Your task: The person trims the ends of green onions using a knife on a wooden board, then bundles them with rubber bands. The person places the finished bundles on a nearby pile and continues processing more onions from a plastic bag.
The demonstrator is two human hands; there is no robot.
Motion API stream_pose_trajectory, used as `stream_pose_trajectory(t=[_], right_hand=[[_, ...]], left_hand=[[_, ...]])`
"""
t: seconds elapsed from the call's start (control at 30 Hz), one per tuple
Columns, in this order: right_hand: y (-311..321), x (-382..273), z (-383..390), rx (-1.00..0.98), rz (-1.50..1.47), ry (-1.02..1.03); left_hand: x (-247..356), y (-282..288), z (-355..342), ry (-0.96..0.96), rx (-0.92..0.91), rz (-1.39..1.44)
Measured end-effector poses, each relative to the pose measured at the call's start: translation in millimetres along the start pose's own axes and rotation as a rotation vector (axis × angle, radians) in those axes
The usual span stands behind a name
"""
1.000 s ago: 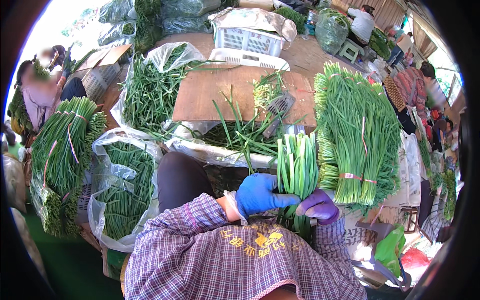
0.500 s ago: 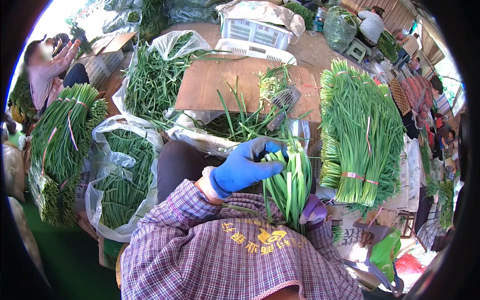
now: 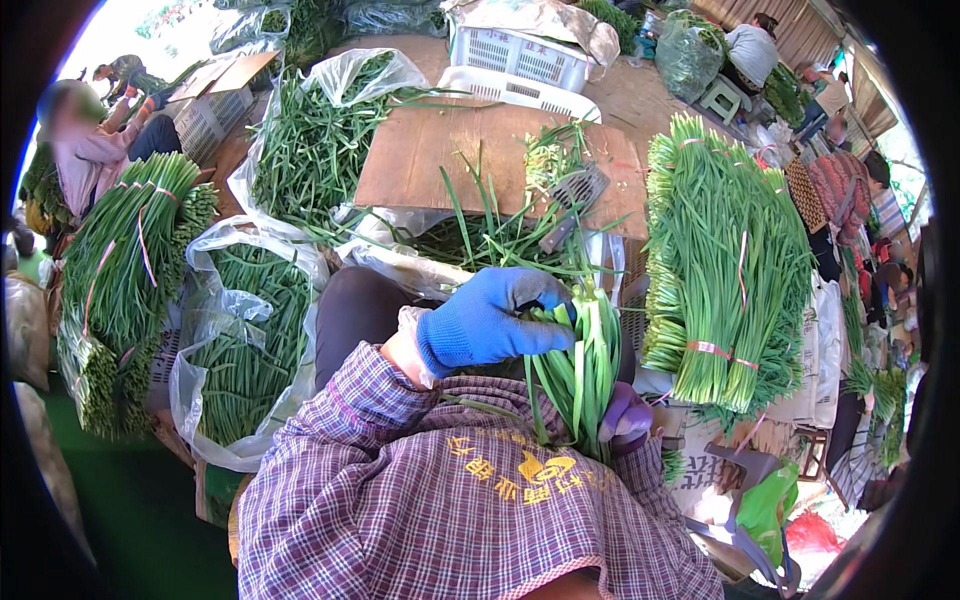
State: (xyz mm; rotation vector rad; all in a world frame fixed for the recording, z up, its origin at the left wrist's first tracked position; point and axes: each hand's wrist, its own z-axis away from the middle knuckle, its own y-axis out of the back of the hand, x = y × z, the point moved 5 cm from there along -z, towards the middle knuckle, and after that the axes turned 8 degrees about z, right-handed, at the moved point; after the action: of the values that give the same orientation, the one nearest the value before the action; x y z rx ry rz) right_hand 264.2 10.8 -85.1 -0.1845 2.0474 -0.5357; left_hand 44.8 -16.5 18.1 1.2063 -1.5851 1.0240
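In front of my lap I hold a loose bunch of garlic chives [image 3: 590, 370], pale cut ends up and green leaves hanging down. My left hand [image 3: 495, 322], in a blue knit glove with a dark grip, has its fingers curled at the upper ends of the bunch. Lower down, my right hand [image 3: 627, 418], in a purple glove, is closed round its right side; part of that hand is hidden by the leaves. Just beyond, a flat slotted metal tool [image 3: 578, 192] with a dark handle lies at the near edge of a wooden board [image 3: 420, 160], beside pale trimmings [image 3: 548, 165].
Tied chive bundles [image 3: 725, 270] are stacked at my right, more bundles [image 3: 125, 250] at my left. Open plastic bags hold loose leaves [image 3: 250, 350] near my left knee and farther back [image 3: 310, 160]. A white crate [image 3: 520, 55] stands behind the board. Another person [image 3: 85, 150] sits at far left.
My left hand has shifted slightly, its fingers closing a little more over the upper ends of the bunch. The view has tilted slightly. At far left, the other person's raised arms and greens have lowered.
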Motion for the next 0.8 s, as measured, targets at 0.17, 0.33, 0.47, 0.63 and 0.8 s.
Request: stream_pose_trajectory(t=[0.17,0.33,0.47,0.63,0.8], right_hand=[[-3.9,-4.9,-5.1,0.027,-0.005,-0.024],[-5.7,-8.7,-7.6,0.039,-0.012,-0.042],[-5.7,-10.0,-7.5,0.056,-0.018,-0.060],[-9.8,-12.7,-10.1,0.060,-0.030,-0.049],[-4.7,-8.6,-5.4,0.025,-0.031,0.014]], left_hand=[[3.9,2.1,-0.8,-0.033,0.042,-0.136],[1.3,0.8,2.3,-0.027,0.193,-0.123],[-10.8,-2.2,5.4,0.016,0.291,0.136],[-6.2,-7.7,3.7,0.161,0.356,0.312],[30.9,-2.7,-8.0,-0.294,-0.024,-0.411]])
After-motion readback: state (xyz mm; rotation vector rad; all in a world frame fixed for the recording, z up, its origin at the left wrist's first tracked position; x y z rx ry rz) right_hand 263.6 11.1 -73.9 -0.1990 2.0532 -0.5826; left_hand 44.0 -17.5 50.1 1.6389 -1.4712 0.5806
